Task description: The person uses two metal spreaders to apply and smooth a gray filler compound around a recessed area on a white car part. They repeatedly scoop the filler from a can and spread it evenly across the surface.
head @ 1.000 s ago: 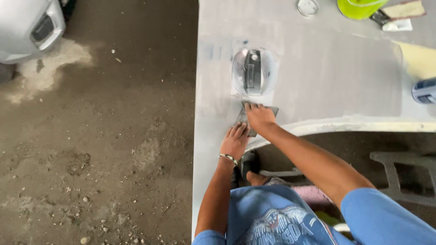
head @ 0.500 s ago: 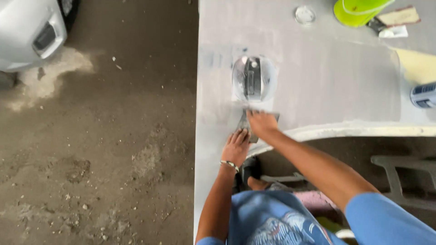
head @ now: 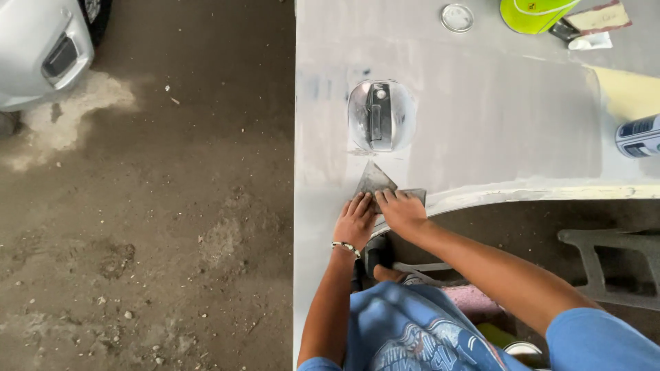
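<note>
A grey primed car body panel point(head: 495, 124) lies flat in front of me, with a chrome door-handle recess point(head: 380, 115) near its left side. Just below the recess a folded grey sheet of sandpaper point(head: 377, 180) rests on the panel by the curved wheel-arch edge. My left hand point(head: 354, 221), with a bracelet on the wrist, presses on the sheet's lower left part. My right hand point(head: 402, 211) presses flat on its right part. Both hands' fingers cover the sheet's lower edge.
On the panel's far side stand a round lid point(head: 457, 17), a yellow-green container point(head: 536, 12), a scraper point(head: 595, 20) and a spray can point(head: 639, 135) at the right edge. A silver car bumper point(head: 38, 55) sits top left over dirt floor. A grey stand point(head: 605, 264) is under the arch.
Both hands and the sandpaper have slid a little down the panel, away from the handle recess and toward the wheel-arch edge.
</note>
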